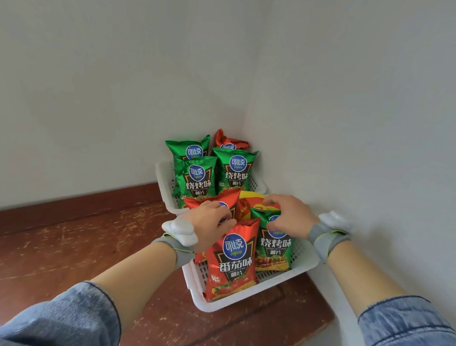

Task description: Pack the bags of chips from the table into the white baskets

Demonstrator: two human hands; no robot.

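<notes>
Two white baskets stand in the table's far corner. The near basket [240,301] holds a red chip bag [231,258] standing at its front, a green chip bag [275,248] to its right, and more red bags behind. My left hand [210,223] grips the top of a red bag [213,202] behind the front one. My right hand [289,215] pinches the top of the green chip bag. The far basket [163,178] holds three upright green bags [196,178] and a red one [228,141] at the back.
The worn red-brown wooden table [77,242] runs left and toward me. White walls [363,129] meet in a corner right behind the baskets. The table's right edge ends just past the near basket.
</notes>
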